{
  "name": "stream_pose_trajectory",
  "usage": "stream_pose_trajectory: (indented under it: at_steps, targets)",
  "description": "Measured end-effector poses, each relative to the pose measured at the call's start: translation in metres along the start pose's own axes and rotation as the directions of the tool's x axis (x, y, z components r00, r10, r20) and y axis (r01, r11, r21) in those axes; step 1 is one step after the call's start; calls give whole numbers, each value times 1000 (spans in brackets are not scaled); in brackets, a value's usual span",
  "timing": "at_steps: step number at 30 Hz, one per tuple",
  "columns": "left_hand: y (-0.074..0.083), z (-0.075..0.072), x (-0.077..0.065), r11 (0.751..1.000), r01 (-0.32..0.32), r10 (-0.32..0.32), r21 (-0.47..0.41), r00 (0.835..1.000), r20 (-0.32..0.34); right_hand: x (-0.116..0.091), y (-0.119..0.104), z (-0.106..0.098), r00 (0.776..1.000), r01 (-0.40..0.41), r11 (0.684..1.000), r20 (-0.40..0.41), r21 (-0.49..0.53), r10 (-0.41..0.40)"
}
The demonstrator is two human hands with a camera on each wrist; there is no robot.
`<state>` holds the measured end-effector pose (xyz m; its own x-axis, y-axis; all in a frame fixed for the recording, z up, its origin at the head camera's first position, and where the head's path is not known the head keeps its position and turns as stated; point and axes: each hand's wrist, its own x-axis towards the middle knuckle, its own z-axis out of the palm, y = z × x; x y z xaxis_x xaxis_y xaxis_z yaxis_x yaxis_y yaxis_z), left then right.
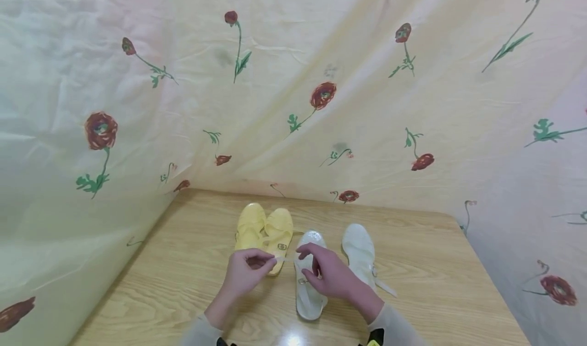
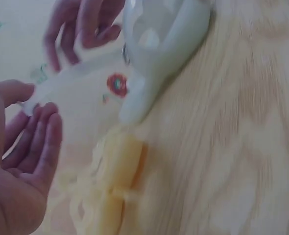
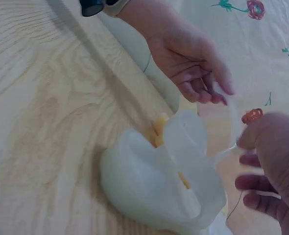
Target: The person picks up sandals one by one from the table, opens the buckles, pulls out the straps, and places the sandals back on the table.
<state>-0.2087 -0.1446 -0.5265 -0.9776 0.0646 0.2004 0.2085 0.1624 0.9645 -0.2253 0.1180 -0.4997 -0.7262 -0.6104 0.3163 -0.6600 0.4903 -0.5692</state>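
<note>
A translucent white sandal (image 1: 309,305) sits on the wooden table in front of me, its toe pointing away. My left hand (image 1: 243,272) pinches the free end of its ankle strap (image 3: 234,117) between thumb and fingers, and the strap stretches out sideways from the sandal. Over the sandal hovers my right hand (image 1: 330,274), fingers loosely bent, with a gap between thumb and forefinger. In the left wrist view those fingers hang close to the strap and seem to hold nothing. A small metal buckle (image 2: 126,55) shows at the sandal's side.
The matching white sandal (image 1: 358,246) lies to the right, its strap (image 1: 385,287) loose on the table (image 1: 183,254). A pair of yellow sandals (image 1: 251,221) stands at the left, partly behind my left hand. Flower-printed cloth (image 1: 275,106) hangs behind and at both sides.
</note>
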Motion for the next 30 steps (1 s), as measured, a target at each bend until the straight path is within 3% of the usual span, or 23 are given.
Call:
stream_pose_trajectory:
  at_steps: [6,10,12,15,18,19,23,30]
  targets:
    - [-12,-19,-2,984,1,-21,180,994,109,-13,4,-2,994,-95,989,36,-111,99]
    - [-10,-16,-2,956,-55,17,290,991,131,-18,5,0,992,-102,983,58,-154,112]
    - [-4,-11,-2,926,-101,60,364,991,121,-20,5,2,992,-101,983,61,-151,111]
    - [10,1,-4,854,-186,149,485,982,116,-22,6,6,995,-74,986,51,-147,82]
    - [22,13,-4,797,-276,221,538,961,167,-22,6,9,998,-55,988,36,-147,61]
    - [25,17,-3,788,-304,232,535,952,200,-23,6,10,998,-60,987,26,-148,65]
    - [29,35,6,809,-330,170,486,924,344,-25,5,13,992,-122,982,-29,-143,119]
    - [30,51,18,881,-199,-35,430,877,479,-30,0,18,977,-191,977,-112,-94,180]
